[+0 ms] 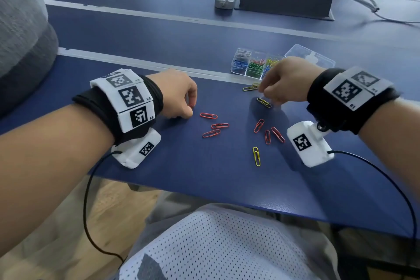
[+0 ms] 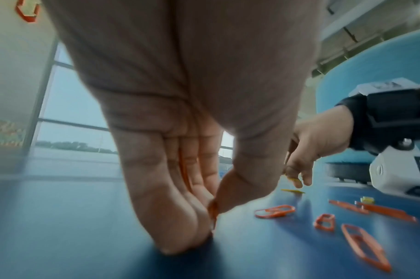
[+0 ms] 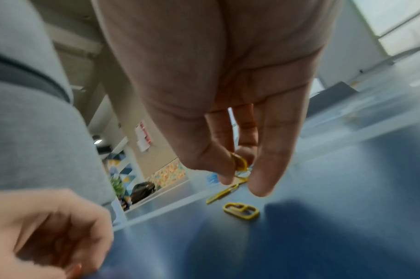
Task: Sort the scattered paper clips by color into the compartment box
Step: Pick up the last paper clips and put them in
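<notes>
Yellow clip: the right hand (image 1: 286, 79) pinches one yellow clip (image 3: 240, 162) between thumb and fingertip, just above the surface (image 1: 204, 177), close in front of the compartment box (image 1: 252, 65).
Left grip: the left hand (image 1: 176, 95) is curled with its fingertips on the surface, nipping a red clip (image 2: 212, 208) between thumb and fingers.
Loose clips: red clips (image 1: 208, 115) lie scattered between the hands; yellow ones (image 1: 256, 156) lie near the right hand and towards the near edge.
Box: open — blue, green, red and yellow already sit in separate cells, the lid (image 1: 311, 54) lying beside it.
Doing it well: my judgement — lift each clip clear before travelling, so it does not drag a neighbour.
Release: carry yellow low over the yellow cell and part the fingers only inside its walls.
Risk: linked clips may come up together.
</notes>
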### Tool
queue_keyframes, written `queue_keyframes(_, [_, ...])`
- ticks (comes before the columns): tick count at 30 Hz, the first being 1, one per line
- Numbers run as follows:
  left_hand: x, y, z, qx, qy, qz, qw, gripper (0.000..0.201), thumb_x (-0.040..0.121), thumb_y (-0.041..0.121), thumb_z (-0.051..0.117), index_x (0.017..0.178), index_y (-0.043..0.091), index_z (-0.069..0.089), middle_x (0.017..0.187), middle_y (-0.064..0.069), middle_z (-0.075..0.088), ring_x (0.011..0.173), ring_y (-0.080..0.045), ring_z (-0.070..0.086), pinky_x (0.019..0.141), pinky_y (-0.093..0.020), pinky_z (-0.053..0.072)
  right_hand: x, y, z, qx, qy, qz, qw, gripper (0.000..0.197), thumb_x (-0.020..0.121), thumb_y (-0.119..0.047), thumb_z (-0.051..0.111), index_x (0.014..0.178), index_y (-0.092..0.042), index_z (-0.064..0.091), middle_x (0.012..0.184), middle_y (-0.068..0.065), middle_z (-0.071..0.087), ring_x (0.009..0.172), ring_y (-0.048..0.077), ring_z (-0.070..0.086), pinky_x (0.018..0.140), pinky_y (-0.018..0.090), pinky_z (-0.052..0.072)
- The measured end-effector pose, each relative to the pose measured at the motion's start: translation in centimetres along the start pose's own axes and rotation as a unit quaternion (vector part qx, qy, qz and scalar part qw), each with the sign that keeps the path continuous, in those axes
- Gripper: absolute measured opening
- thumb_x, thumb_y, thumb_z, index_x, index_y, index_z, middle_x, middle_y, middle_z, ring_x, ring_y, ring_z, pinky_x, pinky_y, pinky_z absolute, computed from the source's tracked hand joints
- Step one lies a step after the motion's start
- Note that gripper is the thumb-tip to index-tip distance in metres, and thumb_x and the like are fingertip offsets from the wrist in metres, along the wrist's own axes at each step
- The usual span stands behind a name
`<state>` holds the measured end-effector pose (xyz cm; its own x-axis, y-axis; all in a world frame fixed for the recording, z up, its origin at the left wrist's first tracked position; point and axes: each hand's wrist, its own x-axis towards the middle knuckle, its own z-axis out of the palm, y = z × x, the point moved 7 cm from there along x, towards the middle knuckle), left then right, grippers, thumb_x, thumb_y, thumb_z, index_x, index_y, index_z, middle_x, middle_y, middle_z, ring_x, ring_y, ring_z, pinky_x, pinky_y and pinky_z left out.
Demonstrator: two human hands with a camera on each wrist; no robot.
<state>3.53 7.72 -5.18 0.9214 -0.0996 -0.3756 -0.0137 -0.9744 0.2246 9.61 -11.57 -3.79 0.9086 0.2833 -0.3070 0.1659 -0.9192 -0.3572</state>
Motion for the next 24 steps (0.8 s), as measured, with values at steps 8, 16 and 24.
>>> queue_keyframes(8, [0.7, 1.5, 0.4, -0.293, -0.059, -0.015, 0.954, 0.022, 0.083, 0.003, 0.042, 0.062, 0.009, 0.048, 0.06, -0.009, 0.053, 0.046, -0.021, 0.05, 0.046, -0.019, 0.043, 0.6, 2.2, 0.4, 0.166, -0.022, 0.06, 0.984, 0.014, 0.089, -0.007, 0.048, 0.079, -0.007, 0.058, 0.065, 0.009, 0.053, 0.054, 0.023, 0.045, 0.055, 0.027, 0.044])
queue_keyframes(16, [1.7, 1.5, 0.5, -0.302, -0.039, -0.015, 0.952, 0.016, 0.078, 0.021, 0.072, 0.073, 0.016, 0.057, 0.061, 0.001, 0.047, 0.044, -0.011, 0.041, 0.04, -0.016, 0.033, 0.0, -0.2, 0.6, -0.1, 0.027, -0.052, 0.993, 0.025, 0.076, -0.03, 0.074, 0.098, -0.018, 0.072, 0.097, 0.004, 0.07, 0.097, 0.023, 0.061, 0.076, 0.022, 0.04])
queue_keyframes(24, [1.1, 3.4, -0.5, 0.014, 0.038, 0.037, 0.999, 0.012, 0.072, 0.031, 0.077, 0.08, 0.023, 0.074, 0.066, 0.012, 0.061, 0.072, -0.01, 0.058, 0.065, -0.024, 0.049, -0.6, -2.2, 0.8, -0.154, 0.038, -0.102, 0.982, 0.019, 0.077, -0.012, 0.062, 0.091, -0.016, 0.074, 0.095, 0.01, 0.07, 0.095, 0.03, 0.061, 0.073, 0.024, 0.043])
